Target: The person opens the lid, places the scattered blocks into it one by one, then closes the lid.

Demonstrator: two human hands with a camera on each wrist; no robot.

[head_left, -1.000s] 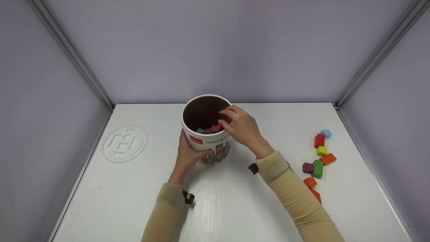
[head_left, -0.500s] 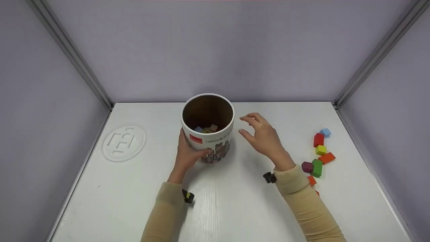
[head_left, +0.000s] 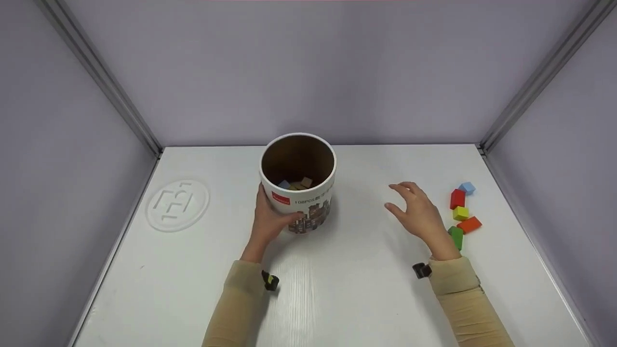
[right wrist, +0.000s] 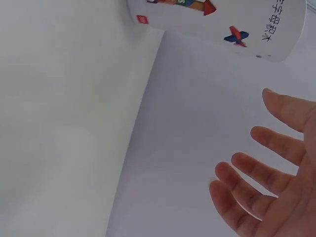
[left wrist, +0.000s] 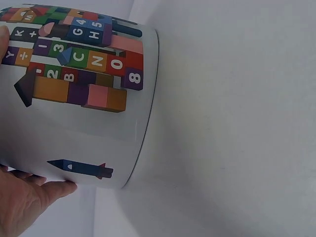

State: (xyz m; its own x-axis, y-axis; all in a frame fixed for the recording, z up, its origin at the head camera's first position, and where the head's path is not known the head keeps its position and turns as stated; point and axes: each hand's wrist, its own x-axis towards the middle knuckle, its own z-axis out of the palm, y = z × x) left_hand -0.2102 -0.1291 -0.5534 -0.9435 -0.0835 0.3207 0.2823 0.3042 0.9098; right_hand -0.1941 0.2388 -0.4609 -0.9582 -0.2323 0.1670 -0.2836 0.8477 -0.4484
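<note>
Upright, tub (head_left: 304,207) (mouth up), left hand (head_left: 270,219) gripping

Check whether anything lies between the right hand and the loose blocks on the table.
Nothing visible does. The right hand hovers open, empty, just left of the loose blocks, with bare table between; its wrist partly hides the green block.

tub (head_left: 308,202): white, printed coloured letter blocks | inside: brown | loose blocks (head_left: 461,212): blue, red, yellow, orange, green | sleeves (head_left: 453,282): seemingly beige
</note>
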